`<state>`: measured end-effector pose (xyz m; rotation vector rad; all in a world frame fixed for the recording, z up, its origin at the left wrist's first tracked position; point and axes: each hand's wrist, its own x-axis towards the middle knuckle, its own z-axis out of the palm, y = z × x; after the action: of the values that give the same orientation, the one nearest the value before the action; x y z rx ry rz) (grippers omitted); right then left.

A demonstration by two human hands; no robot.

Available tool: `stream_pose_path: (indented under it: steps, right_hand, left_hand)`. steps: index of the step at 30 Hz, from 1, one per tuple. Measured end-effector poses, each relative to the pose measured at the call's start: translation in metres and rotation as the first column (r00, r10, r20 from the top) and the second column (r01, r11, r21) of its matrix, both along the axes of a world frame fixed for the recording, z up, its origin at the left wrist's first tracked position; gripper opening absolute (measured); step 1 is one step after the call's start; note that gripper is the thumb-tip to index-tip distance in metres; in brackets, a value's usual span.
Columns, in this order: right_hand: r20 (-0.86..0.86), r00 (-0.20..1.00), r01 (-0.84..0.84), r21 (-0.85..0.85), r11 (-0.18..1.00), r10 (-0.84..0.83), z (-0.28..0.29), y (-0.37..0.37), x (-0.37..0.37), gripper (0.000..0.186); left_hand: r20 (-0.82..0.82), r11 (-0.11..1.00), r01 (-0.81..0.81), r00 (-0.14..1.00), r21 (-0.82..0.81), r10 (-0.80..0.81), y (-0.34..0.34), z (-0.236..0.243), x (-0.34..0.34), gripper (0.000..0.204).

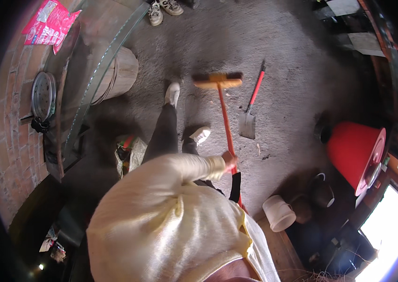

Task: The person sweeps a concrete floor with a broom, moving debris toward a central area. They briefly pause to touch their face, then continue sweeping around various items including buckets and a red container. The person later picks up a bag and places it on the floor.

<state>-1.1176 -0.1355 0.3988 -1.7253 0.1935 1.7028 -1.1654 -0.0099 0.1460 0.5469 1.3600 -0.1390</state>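
Looking down over a cream-sleeved shoulder, a push broom (218, 81) stands out front on the grey floor (293, 56). Its wooden head with dark bristles lies crosswise just ahead of the feet, and its orange handle (224, 122) slants back toward the body.

The left hand (229, 161) is wrapped tight round that handle, about halfway down, at the end of the long cream sleeve (185, 167). The right hand is out of sight: the handle runs on down past a black cuff or grip and vanishes behind the torso, so its state cannot be told.

Two pale shoes show: one (172, 94) stepping forward just left of the broom head, the other (201, 135) nearer in, beside the handle. Dark trousers run between them.

Right of the broom, a small shovel (249, 113) with a red shaft and grey blade lies flat on the floor, close but apart from the broom. Further right, a big red tub (354, 150) lies tipped on its side. Nearer in sits a white bucket (278, 213), with a dark bucket (322, 190) beside it.

On the left there's a wooden stump (119, 75), a brick wall (11, 141) with a round metal lid (43, 96) and a pink bag (48, 23) above. A second pair of sneakers (163, 8) is at the top edge.
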Motion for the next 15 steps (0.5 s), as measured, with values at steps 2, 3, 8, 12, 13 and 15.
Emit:
stream_pose_path:
  steps: [2,3,8,12,13,15]
  right_hand:
    - [-0.078,0.996,-0.027,0.059,0.998,0.031,-0.01,0.04,0.0,0.06]
    - [-0.114,0.993,-0.031,0.089,0.996,0.041,-0.023,0.057,0.0,0.06]
    - [0.05,0.935,-0.348,0.337,0.875,0.352,-0.136,0.139,-0.016,0.057]
    - [-0.183,0.96,-0.169,0.232,0.958,0.214,-0.138,0.159,-0.032,0.055]
    - [-0.135,0.975,-0.152,0.183,0.971,0.178,-0.138,0.128,-0.021,0.055]
    - [-0.145,0.981,-0.119,0.078,0.99,0.13,-0.108,0.072,-0.014,0.055]
  left_hand:
    - [0.038,0.904,0.184,0.976,0.386,-0.215,0.035,-0.045,-0.02,0.03]
    - [0.144,0.949,0.011,0.988,0.314,-0.059,0.064,-0.048,-0.028,0.03]
    - [0.062,0.859,-0.196,0.98,0.472,0.189,0.207,-0.08,-0.1,0.023]
    - [-0.025,0.916,-0.013,0.999,0.402,0.025,0.197,-0.171,-0.135,0.025]
    - [-0.042,0.96,-0.03,0.998,0.279,0.043,0.177,-0.119,-0.091,0.022]
    - [-0.048,0.917,0.015,0.999,0.399,0.004,0.097,-0.123,-0.072,0.017]
